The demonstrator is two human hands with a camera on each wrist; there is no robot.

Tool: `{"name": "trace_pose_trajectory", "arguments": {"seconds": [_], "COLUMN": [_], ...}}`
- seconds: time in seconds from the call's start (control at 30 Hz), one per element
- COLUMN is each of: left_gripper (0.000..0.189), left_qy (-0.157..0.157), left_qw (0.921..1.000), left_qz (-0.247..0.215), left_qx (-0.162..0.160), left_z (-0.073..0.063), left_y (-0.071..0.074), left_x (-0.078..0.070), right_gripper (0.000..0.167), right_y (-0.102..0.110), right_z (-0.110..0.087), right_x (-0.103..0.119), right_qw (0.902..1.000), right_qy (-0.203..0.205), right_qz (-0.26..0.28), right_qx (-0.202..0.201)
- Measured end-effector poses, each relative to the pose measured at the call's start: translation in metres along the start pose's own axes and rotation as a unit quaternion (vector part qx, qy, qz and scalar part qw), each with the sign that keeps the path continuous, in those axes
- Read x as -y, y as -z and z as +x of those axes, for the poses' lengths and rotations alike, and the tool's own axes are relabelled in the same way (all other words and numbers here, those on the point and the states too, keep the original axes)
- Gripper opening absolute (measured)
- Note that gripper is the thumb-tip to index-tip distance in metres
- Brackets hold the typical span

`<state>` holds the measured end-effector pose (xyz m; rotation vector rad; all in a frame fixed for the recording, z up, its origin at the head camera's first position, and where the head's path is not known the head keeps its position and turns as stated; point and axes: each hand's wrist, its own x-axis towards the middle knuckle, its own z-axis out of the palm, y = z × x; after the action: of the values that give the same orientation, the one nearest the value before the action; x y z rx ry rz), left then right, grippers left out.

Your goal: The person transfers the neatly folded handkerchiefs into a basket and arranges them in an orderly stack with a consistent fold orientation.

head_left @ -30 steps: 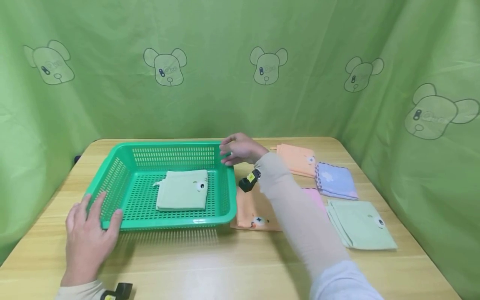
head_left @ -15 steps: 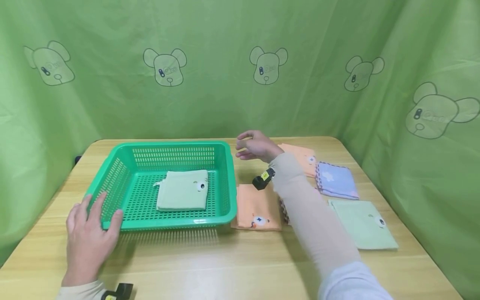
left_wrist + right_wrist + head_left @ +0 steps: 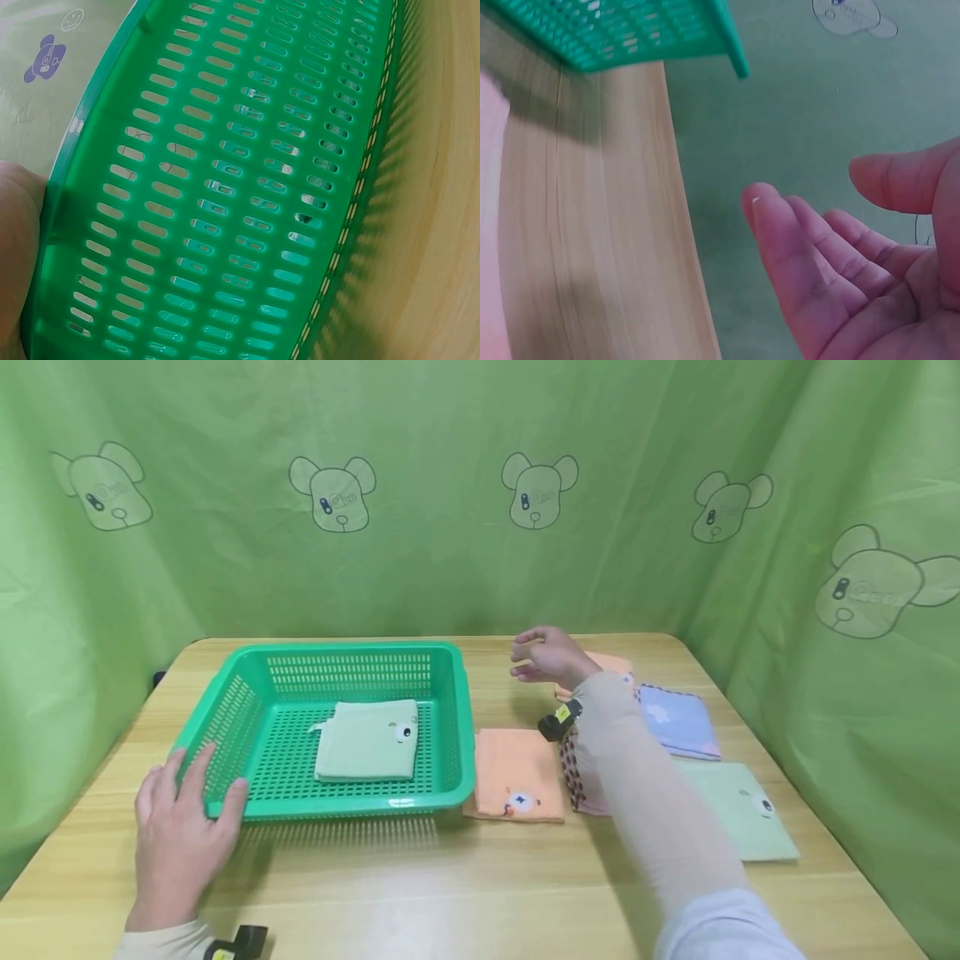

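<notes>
At the front left corner of the green plastic basket point(image 3: 360, 810), my left hand point(image 3: 180, 831) grips the rim, fingers over the side and thumb at the front edge. The left wrist view shows the slotted basket wall point(image 3: 225, 187) with part of that hand at its rim. Inside the basket lies a folded pale green towel point(image 3: 363, 743) with a small face on it. My right hand point(image 3: 551, 656) hovers right of the basket near the back edge, fingers loosely bent and holding nothing. In the right wrist view its palm and fingers point(image 3: 787, 255) show, thumb apart.
Right of the basket lie folded towels: an orange one point(image 3: 521, 777), a pink one with a checked edge point(image 3: 588, 789) partly under my forearm, a second orange one point(image 3: 611, 664), a blue one point(image 3: 678, 718) and a pale green one point(image 3: 738, 810). A green curtain point(image 3: 435, 577) hangs behind the table.
My right hand has left the basket's right back corner and moved right, toward the orange towel at the back. The left hand and basket stay put.
</notes>
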<state>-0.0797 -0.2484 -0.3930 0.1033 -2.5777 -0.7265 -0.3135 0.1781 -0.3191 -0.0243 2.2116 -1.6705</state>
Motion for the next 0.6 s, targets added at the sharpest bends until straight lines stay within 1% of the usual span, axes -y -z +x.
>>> {"name": "trace_pose_trajectory", "arguments": {"seconds": [0.3, 0.6], "left_gripper": [0.059, 0.06], "left_qy": [-0.001, 0.002], "left_qw": [1.0, 1.0], "left_qz": [0.001, -0.001], "left_qx": [-0.004, -0.003], "left_z": [0.0, 0.0], "left_y": [0.0, 0.0], "left_x": [-0.002, -0.001], "right_gripper": [0.046, 0.052], "right_y": [0.024, 0.046], "right_z": [0.001, 0.004], "right_x": [-0.023, -0.043], "right_qw": [0.9992, 0.9957], "right_qy": [-0.003, -0.003], "right_qz": [-0.019, -0.052], "right_qx": [-0.036, -0.076]}}
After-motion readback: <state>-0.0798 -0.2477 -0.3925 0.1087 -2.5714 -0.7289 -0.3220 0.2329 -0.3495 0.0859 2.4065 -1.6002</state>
